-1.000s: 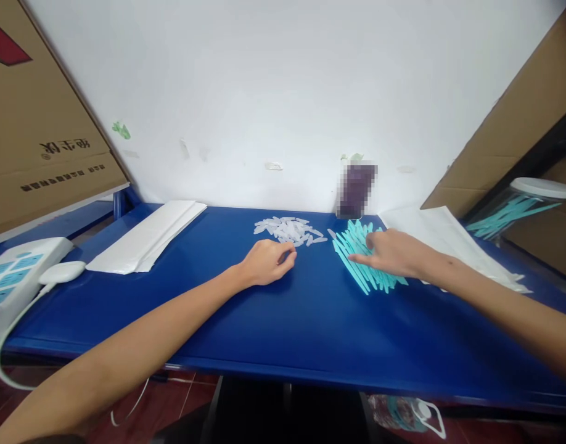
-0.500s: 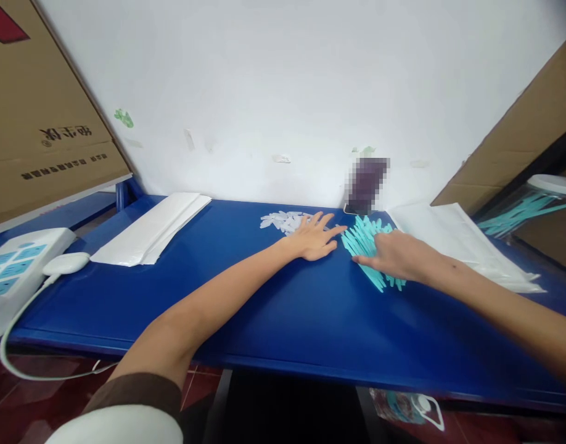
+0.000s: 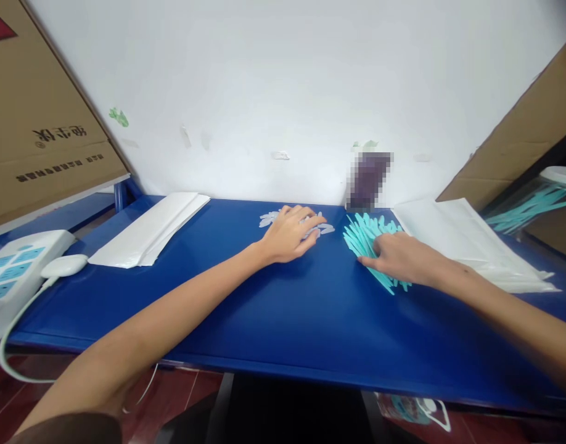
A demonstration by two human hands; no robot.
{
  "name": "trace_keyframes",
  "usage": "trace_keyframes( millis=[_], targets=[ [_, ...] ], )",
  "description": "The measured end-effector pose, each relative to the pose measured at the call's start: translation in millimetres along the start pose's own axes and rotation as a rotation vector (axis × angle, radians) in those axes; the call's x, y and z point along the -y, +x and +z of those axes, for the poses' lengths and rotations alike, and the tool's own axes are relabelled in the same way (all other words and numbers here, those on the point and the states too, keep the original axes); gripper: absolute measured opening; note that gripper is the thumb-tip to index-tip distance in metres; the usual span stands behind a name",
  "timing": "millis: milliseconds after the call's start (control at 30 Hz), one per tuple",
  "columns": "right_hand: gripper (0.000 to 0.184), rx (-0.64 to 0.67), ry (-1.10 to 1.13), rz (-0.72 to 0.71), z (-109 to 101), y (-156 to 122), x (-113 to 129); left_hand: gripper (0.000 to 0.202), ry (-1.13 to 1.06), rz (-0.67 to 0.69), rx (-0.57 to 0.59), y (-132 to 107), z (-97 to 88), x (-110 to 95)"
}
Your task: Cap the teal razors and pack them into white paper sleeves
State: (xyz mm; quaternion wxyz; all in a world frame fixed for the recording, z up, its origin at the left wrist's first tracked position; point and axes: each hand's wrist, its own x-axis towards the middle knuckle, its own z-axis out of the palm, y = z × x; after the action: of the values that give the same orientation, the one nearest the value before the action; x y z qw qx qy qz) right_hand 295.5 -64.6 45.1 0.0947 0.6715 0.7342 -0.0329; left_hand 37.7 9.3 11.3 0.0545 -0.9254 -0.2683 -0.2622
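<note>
My left hand point(image 3: 291, 233) lies palm down over a small heap of pale, whitish strips point(image 3: 326, 228). Its fingers are loosely bent and apart, and they hide much of the heap. To the right, my right hand point(image 3: 398, 256) rests on a fanned pile of thin turquoise sticks point(image 3: 364, 231). The thumb points left across the sticks, apart from the bent fingers, whose tips are hidden. I see no stick lifted in either hand.
Folded white sheets point(image 3: 147, 228) lie left on the blue table point(image 3: 264, 308); white packaging point(image 3: 463, 240) lies right. A power strip point(image 3: 15, 271) with a plugged-in cable sits at the left edge. A clear tub point(image 3: 537, 200) holds turquoise sticks. A blurred upright object point(image 3: 369, 182) leans against the wall.
My left hand has moved left, away from the turquoise sticks and onto the pale heap, with its fingers less spread. My right hand stays on the turquoise pile. The view has shifted slightly.
</note>
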Motion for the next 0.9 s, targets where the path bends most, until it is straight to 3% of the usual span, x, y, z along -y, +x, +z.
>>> trace_keyframes(
  millis=[100, 200, 333, 400, 500, 600, 733, 900],
  targets=[
    [0.042, 0.0, 0.041, -0.029, 3.6, -8.0, -1.9, 0.038, -0.045, -0.092, -0.031, -32.0, -21.2, 1.7],
    [0.038, -0.025, 0.067, -0.036, 8.2, -21.4, -1.4, 0.036, -0.066, -0.239, -0.045, -56.1, -38.3, 15.8],
    [0.037, -0.052, 0.103, -0.046, 15.3, -37.7, 0.4, 0.039, -0.084, -0.409, -0.151, -65.6, -47.6, 33.9],
    [0.038, -0.062, 0.107, -0.037, 17.4, -42.6, 1.7, 0.038, -0.097, -0.419, -0.144, -63.6, -45.1, 33.9],
    [0.049, -0.075, 0.09, -0.01, 16.1, -42.8, 3.4, 0.035, -0.126, -0.304, -0.007, -56.6, -34.9, 18.4],
    [0.057, -0.098, 0.049, -0.021, 9.9, -31.8, 1.2, 0.032, -0.159, -0.078, 0.136, -44.5, -21.5, -12.3],
    [0.047, -0.098, 0.09, -0.075, 0.1, -4.4, -8.5, 0.039, -0.188, 0.206, 0.217, -19.3, -2.4, -54.4],
    [0.034, -0.082, 0.116, -0.096, -5.7, 23.0, -18.5, 0.052, -0.169, 0.189, 0.314, 17.5, 24.2, -68.1]
  ],
)
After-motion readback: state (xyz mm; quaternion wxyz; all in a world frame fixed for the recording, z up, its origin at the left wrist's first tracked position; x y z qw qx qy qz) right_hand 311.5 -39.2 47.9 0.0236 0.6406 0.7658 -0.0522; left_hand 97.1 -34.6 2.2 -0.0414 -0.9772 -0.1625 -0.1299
